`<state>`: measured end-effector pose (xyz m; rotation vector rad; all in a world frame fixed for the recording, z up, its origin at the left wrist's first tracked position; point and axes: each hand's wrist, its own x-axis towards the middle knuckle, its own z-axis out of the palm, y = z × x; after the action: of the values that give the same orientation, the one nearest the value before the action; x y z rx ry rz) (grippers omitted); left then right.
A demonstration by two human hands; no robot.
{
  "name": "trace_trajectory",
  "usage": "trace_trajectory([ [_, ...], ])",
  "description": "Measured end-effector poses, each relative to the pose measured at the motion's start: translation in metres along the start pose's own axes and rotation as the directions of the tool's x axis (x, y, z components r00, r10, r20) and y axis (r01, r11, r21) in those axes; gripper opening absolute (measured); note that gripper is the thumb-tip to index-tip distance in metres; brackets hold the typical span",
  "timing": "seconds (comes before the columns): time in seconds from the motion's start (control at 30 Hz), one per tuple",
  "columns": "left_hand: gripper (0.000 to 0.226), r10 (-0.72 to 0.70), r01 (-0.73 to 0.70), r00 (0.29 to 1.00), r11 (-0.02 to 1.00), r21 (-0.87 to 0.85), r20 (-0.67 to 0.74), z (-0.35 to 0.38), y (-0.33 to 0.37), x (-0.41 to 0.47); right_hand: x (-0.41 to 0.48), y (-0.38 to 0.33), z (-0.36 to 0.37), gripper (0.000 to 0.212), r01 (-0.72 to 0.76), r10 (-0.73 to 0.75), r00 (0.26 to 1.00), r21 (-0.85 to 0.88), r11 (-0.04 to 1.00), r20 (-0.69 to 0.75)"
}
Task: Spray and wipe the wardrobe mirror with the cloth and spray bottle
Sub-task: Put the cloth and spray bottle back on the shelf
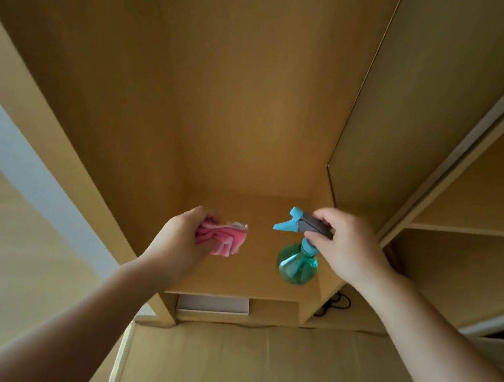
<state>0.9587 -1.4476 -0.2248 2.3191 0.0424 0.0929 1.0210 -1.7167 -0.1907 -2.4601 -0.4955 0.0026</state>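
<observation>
My left hand (181, 235) is closed around a crumpled pink cloth (225, 237), which sticks out to the right of my fingers. My right hand (348, 245) grips the grey and blue head of a spray bottle (297, 263) with a clear green body. The bottle's nozzle points left, toward the cloth. Both hands hover over the floor panel (249, 277) of an open wooden wardrobe compartment. No mirror surface is visible in this view.
Tall wooden side panels (87, 90) rise on the left and right of the compartment. Wooden shelves (477, 228) stand to the right. A black cable (337, 303) lies by the lower right corner, and a white flat object (213, 306) sits under the floor panel.
</observation>
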Motion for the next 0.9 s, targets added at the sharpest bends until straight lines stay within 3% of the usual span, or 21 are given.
trace_trajectory([
  [0.3, 0.029, -0.057, 0.059, 0.993, 0.998, -0.017, 0.102, 0.109, -0.134, -0.025, -0.031, 0.081, 0.134, 0.011, -0.094, 0.094, 0.995, -0.031, 0.995, 0.018],
  [0.7, 0.023, -0.043, 0.033, 0.988, 0.997, 0.069, 0.149, 0.313, -0.315, -0.058, -0.085, 0.263, 0.355, 0.007, -0.153, 0.153, 0.988, 0.012, 0.988, 0.021],
  [0.9, 0.022, 0.01, -0.021, 0.996, 0.993, 0.12, 0.09, 0.393, -0.394, -0.04, -0.079, 0.348, 0.448, 0.015, -0.194, 0.194, 0.981, -0.005, 0.981, 0.022],
])
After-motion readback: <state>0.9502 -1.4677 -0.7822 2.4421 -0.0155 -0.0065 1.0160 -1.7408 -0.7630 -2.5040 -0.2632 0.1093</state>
